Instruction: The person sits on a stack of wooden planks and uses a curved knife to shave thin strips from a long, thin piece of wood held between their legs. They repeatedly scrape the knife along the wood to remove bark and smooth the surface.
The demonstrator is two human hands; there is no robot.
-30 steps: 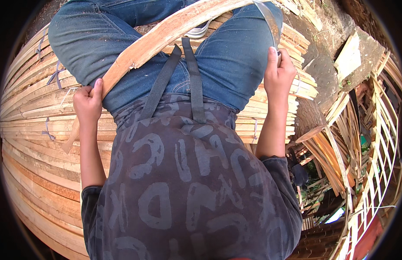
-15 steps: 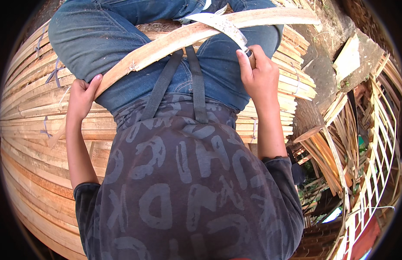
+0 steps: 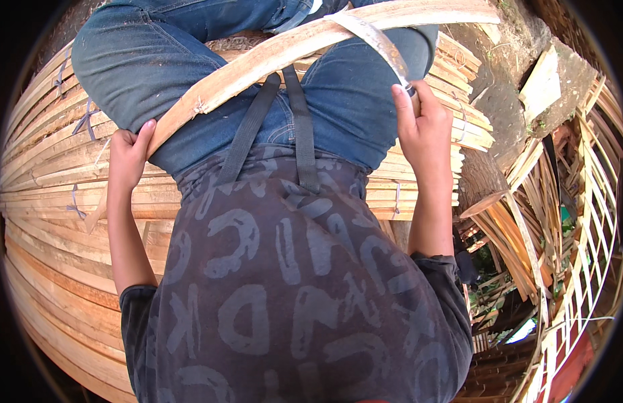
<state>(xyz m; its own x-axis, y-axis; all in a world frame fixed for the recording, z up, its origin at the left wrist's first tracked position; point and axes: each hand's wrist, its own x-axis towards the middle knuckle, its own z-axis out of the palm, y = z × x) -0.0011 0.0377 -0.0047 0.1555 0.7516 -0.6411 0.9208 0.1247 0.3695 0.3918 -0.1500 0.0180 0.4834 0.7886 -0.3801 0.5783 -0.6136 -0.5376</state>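
Note:
A long, pale strip of wood [image 3: 271,57] lies slantwise across my lap, its far end reaching up to the right over my knee. My left hand [image 3: 129,154] grips its near left end, thumb on top. In my right hand [image 3: 424,117] is the handle of a curved knife [image 3: 380,46] with a stained metal blade. The blade crosses the strip's near edge, and its tip rests on or just over the wood toward the far half. A rough, splintered knot shows on the strip closer to my left hand.
Stacks of tied wooden slats [image 3: 49,161] spread out under and left of my legs. At the right stand a stone block [image 3: 567,84], a cut log [image 3: 483,195], a heap of split sticks [image 3: 520,248] and a woven lattice [image 3: 580,248]. Dark straps [image 3: 301,127] hang at my waist.
My right hand has drawn the knife to the right and slightly toward me along the strip. The strip's right part has risen a little; my left hand keeps its grip.

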